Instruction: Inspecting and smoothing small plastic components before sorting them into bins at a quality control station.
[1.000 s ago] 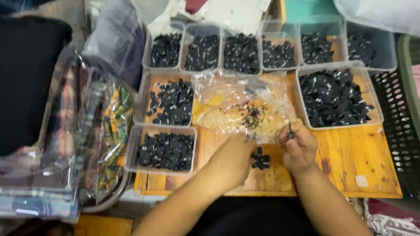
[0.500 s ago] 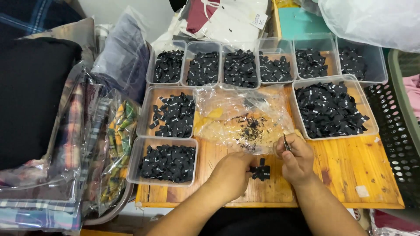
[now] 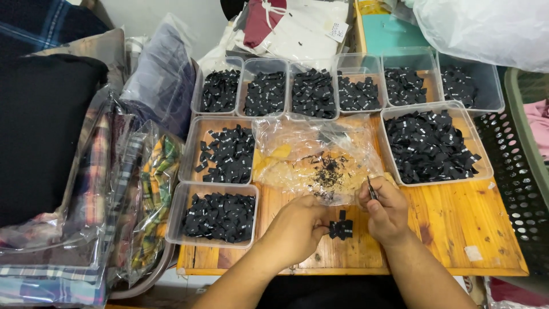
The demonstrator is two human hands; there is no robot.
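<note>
My left hand rests on the wooden table, its fingers at a small pile of black fabric labels. My right hand is closed around a thin dark tool, just right of that pile. Directly beyond both hands lies a crumpled clear plastic bag holding dark thread scraps. What my left fingers pinch is hidden.
Several clear tubs of black labels line the back, two stand at left, and a large one sits at right. Bagged plaid fabrics are stacked left. A black perforated basket stands right.
The view has shifted slightly down and closer. Both hands stay at the small label pile, with the right hand still holding the tool.
</note>
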